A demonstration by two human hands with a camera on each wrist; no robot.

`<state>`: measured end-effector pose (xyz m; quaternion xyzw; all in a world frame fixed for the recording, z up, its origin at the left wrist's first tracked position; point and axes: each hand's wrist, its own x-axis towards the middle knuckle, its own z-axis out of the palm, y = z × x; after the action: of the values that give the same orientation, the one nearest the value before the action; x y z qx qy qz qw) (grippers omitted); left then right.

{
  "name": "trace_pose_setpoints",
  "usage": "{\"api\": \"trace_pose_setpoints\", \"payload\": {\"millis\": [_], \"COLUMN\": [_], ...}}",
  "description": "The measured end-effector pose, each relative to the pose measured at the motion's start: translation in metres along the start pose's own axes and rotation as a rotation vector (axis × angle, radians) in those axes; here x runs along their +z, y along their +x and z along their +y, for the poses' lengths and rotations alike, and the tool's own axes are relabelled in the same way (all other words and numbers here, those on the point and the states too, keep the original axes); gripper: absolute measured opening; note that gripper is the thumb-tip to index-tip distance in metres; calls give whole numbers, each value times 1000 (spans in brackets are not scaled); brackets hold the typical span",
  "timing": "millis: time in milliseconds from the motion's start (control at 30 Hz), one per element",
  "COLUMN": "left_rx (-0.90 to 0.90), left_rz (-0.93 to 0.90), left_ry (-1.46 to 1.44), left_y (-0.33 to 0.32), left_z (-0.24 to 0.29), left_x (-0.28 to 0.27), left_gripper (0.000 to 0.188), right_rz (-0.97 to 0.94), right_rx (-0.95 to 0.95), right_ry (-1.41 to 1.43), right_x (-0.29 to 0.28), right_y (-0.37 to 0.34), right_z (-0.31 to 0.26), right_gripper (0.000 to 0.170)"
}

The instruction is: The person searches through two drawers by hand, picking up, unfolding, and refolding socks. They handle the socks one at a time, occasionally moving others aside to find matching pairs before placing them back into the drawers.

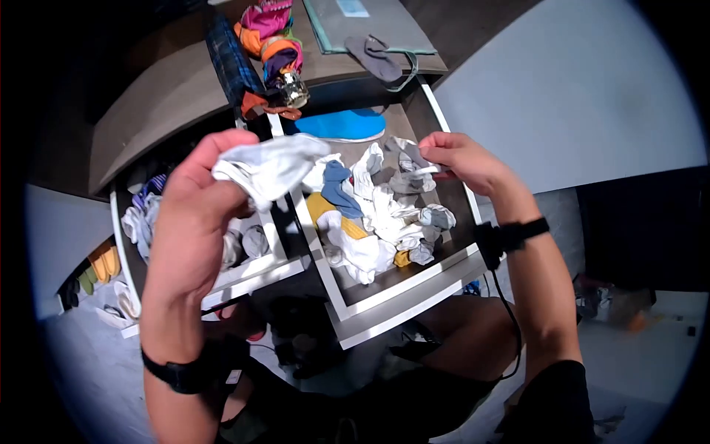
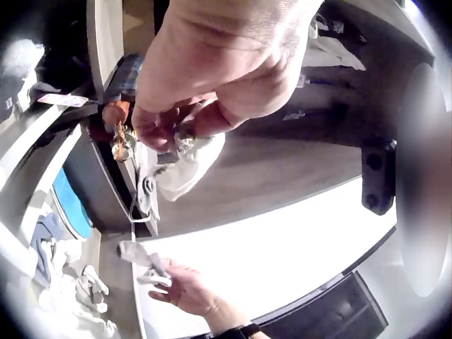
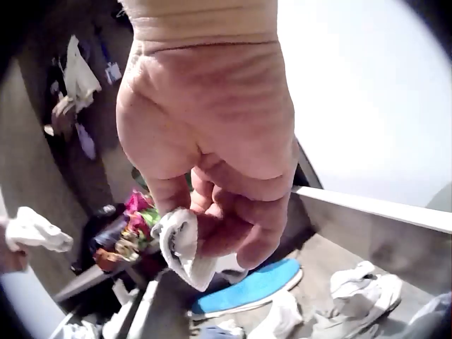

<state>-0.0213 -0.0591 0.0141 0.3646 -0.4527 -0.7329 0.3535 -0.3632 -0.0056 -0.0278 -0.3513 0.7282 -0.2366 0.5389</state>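
My left hand (image 1: 194,203) is raised over the left drawer (image 1: 268,277) and pinches a bunched white sock (image 1: 274,164) between thumb and fingers. On the far right side, my right hand (image 1: 471,164) grips a grey and white sock (image 2: 145,260), its white end (image 3: 185,251) folded over the fingertips in the right wrist view. Below both hands, the right drawer (image 1: 403,300) stands pulled out with a loose pile of white socks (image 1: 384,211). A blue sock (image 1: 338,189) and a mustard sock (image 1: 320,206) lie among them.
A blue insole (image 1: 340,124) lies at the back of the right drawer. On the cabinet top are a dark plaid folded item (image 1: 228,59), a bundle of bright cloth (image 1: 272,44), a grey sock (image 1: 376,59) and a flat grey-green bag (image 1: 370,26). Grey socks (image 1: 254,240) fill the left drawer.
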Motion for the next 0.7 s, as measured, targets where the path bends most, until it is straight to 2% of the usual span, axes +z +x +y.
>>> {"api": "trace_pose_setpoints", "payload": {"millis": [167, 200, 267, 333, 400, 433, 600, 700], "left_rx": [-122, -148, -154, -137, -126, -125, -91, -108], "left_rz": [-157, -124, -148, -177, -210, -228, -319, -300], "left_ry": [-121, -118, -124, -125, -131, -135, -120, -121], "left_y": [1, -1, -3, -4, -6, -7, -12, -13], "left_z": [-10, -9, -10, -15, -18, -19, -31, -34], "left_x": [7, 16, 22, 24, 27, 29, 32, 35], "left_gripper": [27, 28, 30, 31, 33, 35, 31, 33], "right_rz": [-71, -91, -92, -258, -326, -289, -264, -235], "right_rx": [-168, -206, -192, -255, -257, -223, -232, -222], "right_ry": [469, 553, 734, 932, 1034, 945, 938, 916], "right_x": [22, 28, 45, 53, 65, 69, 78, 80], "right_y": [-76, -90, -116, -121, -125, -130, -130, -129], "right_z": [-25, -27, -35, -20, -9, -8, 10, 13], "right_gripper": [8, 8, 16, 18, 16, 13, 14, 18]}}
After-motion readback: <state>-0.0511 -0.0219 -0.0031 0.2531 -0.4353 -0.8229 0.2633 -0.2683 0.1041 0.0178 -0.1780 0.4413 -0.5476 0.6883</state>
